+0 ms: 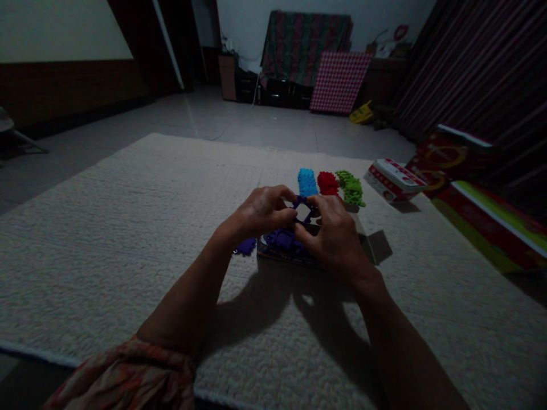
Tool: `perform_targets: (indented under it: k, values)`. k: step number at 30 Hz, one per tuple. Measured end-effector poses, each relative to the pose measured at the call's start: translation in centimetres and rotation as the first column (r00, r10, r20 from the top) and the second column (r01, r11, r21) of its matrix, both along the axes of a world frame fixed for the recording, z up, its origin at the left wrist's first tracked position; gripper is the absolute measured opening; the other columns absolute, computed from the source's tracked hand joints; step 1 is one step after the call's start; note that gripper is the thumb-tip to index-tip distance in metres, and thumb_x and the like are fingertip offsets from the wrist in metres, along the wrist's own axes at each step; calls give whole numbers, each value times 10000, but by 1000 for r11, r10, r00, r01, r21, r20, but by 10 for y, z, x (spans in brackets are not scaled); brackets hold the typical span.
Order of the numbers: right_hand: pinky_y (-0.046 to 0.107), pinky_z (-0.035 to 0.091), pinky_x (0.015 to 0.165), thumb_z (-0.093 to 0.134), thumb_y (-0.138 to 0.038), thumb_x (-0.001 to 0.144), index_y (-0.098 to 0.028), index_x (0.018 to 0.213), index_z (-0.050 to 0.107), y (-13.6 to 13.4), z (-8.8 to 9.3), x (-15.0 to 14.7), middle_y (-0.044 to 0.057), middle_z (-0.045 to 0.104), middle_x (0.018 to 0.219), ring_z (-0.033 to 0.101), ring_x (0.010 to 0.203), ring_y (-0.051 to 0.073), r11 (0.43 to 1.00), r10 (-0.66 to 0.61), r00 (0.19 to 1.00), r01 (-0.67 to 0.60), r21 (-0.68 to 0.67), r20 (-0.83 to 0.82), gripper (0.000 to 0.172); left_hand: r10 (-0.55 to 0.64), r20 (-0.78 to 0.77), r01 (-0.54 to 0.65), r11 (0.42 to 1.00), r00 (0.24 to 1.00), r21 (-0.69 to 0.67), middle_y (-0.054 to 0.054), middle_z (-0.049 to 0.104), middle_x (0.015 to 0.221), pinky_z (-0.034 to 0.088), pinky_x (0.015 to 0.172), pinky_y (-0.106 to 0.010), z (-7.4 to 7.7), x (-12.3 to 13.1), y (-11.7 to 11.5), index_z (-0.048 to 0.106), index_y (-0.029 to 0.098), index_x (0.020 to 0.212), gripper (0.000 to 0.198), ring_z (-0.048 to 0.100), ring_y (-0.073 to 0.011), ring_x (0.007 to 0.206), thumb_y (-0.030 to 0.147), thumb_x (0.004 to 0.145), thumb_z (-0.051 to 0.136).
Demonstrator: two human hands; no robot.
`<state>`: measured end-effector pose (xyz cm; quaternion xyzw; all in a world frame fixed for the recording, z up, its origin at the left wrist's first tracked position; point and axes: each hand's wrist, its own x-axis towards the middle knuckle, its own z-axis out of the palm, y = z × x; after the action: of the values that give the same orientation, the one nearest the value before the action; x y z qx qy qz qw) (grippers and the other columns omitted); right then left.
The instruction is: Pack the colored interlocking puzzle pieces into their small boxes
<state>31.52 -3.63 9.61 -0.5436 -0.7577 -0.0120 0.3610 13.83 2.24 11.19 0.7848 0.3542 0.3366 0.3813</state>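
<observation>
My left hand and my right hand are closed together on a small purple frame-shaped puzzle piece held just above the carpet. Under my hands lies a flat card or box lid with more purple pieces on it. One loose purple piece rests on the carpet to its left. Beyond my hands stand three piles of pieces side by side: blue, red and green.
A cream carpet covers the floor. A red-and-white box lies to the right of the piles, with larger red and green boxes further right. At the far wall are a covered cabinet and a checked board.
</observation>
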Motion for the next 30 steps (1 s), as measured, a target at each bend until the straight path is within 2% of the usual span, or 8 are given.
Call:
perform_targets:
  k: [2,5,9,14,21,25,30]
  values:
    - [458,529,865,664,-262,793,-153,1152,599,0,-2,-1,153,632,1064,615,994,308,998,41,999,-40,-54,26,381,70,-14,-70,997,997,33,-55,702,671,486,509,-228,4,-7,2,659,105,995,282,645,-142,577,293,785,649]
    - [442,520,888,674,-263,788,-164,1173,594,-2,-6,-4,143,649,1090,627,1008,296,980,131,990,-122,-155,45,406,156,51,-158,986,986,43,-62,701,683,519,527,-242,9,-18,7,661,94,1053,326,646,-141,574,306,806,634]
    - [428,512,908,670,-253,808,-172,1160,590,-3,-9,-8,143,650,1122,624,1036,289,955,198,977,-174,-241,79,371,167,89,-171,984,982,42,-46,680,655,524,513,-235,10,-24,11,673,100,1039,310,636,-132,556,301,809,624]
    - [418,517,893,678,-263,817,-165,1151,582,-3,-11,-8,139,631,1137,618,1028,282,949,212,972,-181,-259,99,361,197,49,-201,975,979,98,-36,670,621,500,511,-227,9,-22,10,698,96,1001,288,609,-114,518,289,809,604]
    - [415,512,876,635,-260,855,-161,1164,589,-4,-9,-4,144,639,1160,629,1040,284,964,207,973,-186,-189,99,328,256,79,-263,958,964,111,-9,643,575,457,486,-204,14,-29,14,709,101,974,265,567,-92,486,265,796,600]
    - [394,504,858,605,-249,881,-152,1100,630,-6,-4,-5,128,673,1068,647,966,265,963,225,970,-208,-172,87,241,319,115,-321,947,941,4,-5,631,560,434,461,-198,3,-46,24,703,101,958,236,528,-77,441,231,795,592]
    - [371,494,832,614,-207,870,-127,1058,661,-15,8,-16,125,685,1006,649,918,253,966,220,972,-206,-156,80,209,384,-107,-397,904,917,-159,-13,623,547,426,475,-215,-25,-78,26,713,102,892,184,557,-100,452,166,756,606]
